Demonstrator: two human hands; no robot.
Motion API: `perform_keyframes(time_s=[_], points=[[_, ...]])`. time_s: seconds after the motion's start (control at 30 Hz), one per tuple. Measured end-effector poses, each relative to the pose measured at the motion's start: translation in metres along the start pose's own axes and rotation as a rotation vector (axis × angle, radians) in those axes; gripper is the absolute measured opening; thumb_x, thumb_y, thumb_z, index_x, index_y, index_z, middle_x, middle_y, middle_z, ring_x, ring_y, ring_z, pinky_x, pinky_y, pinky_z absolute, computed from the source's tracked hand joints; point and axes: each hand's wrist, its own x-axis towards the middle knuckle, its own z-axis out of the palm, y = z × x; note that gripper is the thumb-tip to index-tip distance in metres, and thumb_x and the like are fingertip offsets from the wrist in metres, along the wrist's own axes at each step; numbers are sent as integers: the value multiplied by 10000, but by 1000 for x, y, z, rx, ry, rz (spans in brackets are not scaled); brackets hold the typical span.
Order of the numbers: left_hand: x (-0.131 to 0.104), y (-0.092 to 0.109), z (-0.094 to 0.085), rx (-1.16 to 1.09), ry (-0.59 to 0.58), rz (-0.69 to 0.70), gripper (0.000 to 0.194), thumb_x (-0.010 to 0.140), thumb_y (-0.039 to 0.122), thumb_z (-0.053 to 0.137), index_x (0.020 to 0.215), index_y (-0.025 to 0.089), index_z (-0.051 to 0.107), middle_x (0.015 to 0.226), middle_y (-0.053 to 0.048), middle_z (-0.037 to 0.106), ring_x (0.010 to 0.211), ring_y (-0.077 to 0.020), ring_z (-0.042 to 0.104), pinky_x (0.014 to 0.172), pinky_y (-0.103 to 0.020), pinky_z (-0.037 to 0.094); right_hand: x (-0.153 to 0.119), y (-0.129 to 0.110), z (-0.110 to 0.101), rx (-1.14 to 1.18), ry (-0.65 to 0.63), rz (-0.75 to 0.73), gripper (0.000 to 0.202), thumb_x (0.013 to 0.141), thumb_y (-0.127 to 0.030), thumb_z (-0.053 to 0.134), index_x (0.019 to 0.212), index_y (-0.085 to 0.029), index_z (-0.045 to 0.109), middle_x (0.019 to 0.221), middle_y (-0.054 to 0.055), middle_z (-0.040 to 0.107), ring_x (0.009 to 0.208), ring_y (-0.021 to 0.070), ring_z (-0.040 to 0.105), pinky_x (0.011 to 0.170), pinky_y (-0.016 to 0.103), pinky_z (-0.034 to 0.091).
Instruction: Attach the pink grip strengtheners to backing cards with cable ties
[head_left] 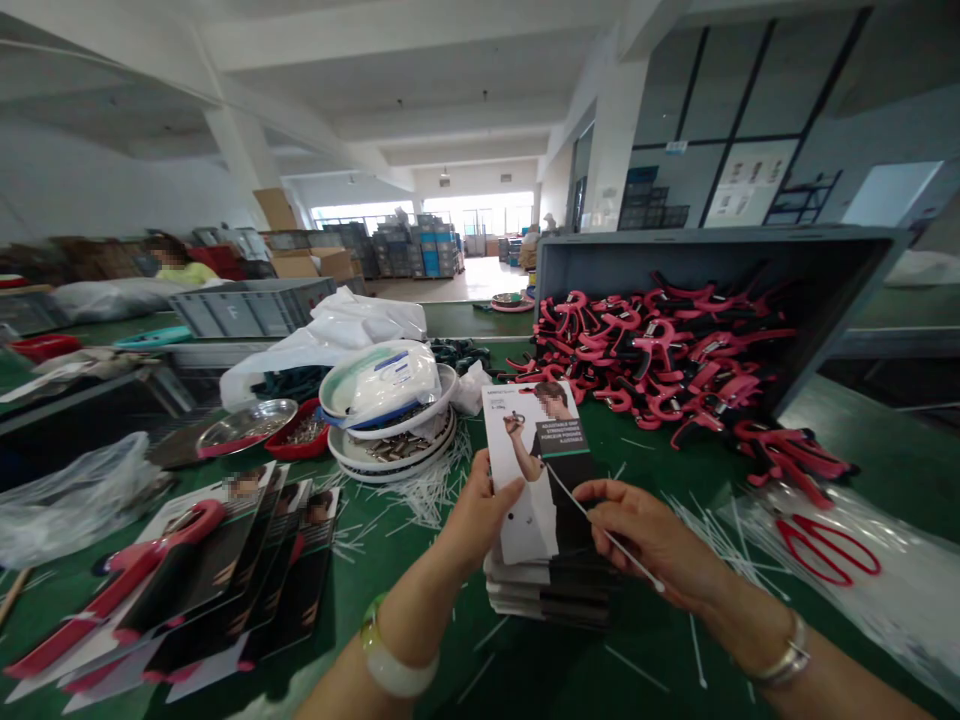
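My left hand is closed on the left edge of a printed hand-grip packaging card, thumb on its face. The card stands tilted up above a stack of more cards. Between the fingertips of my right hand is a thin white cable tie, slanting across the card with its head toward my wrist. Its far tip meets the card near the middle; whether it passes through a hole I cannot tell. Loose white cable ties lie to the right of my right hand.
A tipped grey crate spills pink-and-black hand grips. Red scissors rest on a plastic bag at right. Carded hand grips overlap at left. Stacked bowls, a red tray and a metal dish stand behind.
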Motion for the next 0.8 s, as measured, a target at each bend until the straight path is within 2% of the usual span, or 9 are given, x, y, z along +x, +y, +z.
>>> perform_keyframes(time_s=[0.13, 0.37, 0.47, 0.53, 0.63, 0.7, 0.8], points=[[0, 0, 4, 93, 61, 84, 511, 733, 265, 667, 1159, 214, 390, 939, -39, 665, 753, -174, 627, 710, -295, 482, -11, -7, 8, 49, 16, 37, 405, 646, -327, 625, 990, -159, 493, 476, -74, 534, 342, 25, 360, 326, 124, 176], [-7, 1, 7, 270, 108, 180, 461, 755, 294, 651, 1158, 204, 446, 950, -56, 658, 801, -204, 617, 707, -303, 468, -16, -17, 14, 128, 38, 4, 417, 625, -303, 630, 988, -156, 486, 456, -87, 519, 318, 7, 313, 312, 107, 147], [-12, 2, 9, 278, 80, 224, 440, 762, 302, 653, 1150, 201, 473, 989, -63, 652, 856, -207, 609, 751, -310, 461, -17, -19, 17, 148, 69, -15, 411, 612, -291, 638, 972, -169, 483, 464, -90, 514, 329, 19, 335, 308, 116, 139], [-16, 2, 12, 187, 21, 212, 493, 745, 298, 678, 1178, 204, 463, 1024, -64, 651, 906, -205, 604, 792, -310, 455, -15, -17, 18, 157, 83, -52, 406, 623, -303, 640, 971, -185, 467, 476, -93, 518, 343, 30, 358, 315, 121, 169], [-18, 1, 18, -7, -57, 96, 575, 699, 307, 725, 1203, 198, 470, 1005, -59, 664, 880, -199, 615, 783, -308, 462, -6, -11, 19, 118, 61, -139, 412, 640, -336, 663, 951, -209, 425, 499, -99, 531, 357, 38, 374, 338, 132, 212], [-19, -2, 22, -85, -65, 8, 530, 680, 323, 743, 1144, 183, 527, 958, -56, 674, 809, -187, 623, 736, -301, 471, 1, -5, 19, 66, 39, -196, 411, 659, -392, 678, 907, -220, 399, 511, -102, 535, 346, 32, 350, 343, 138, 201], [-19, -6, 29, -95, -56, -8, 397, 660, 331, 764, 983, 164, 604, 851, -32, 674, 728, -156, 611, 687, -277, 465, 9, 1, 20, -14, 49, -262, 407, 698, -483, 653, 847, -223, 377, 530, -99, 539, 332, 24, 325, 343, 145, 187]])
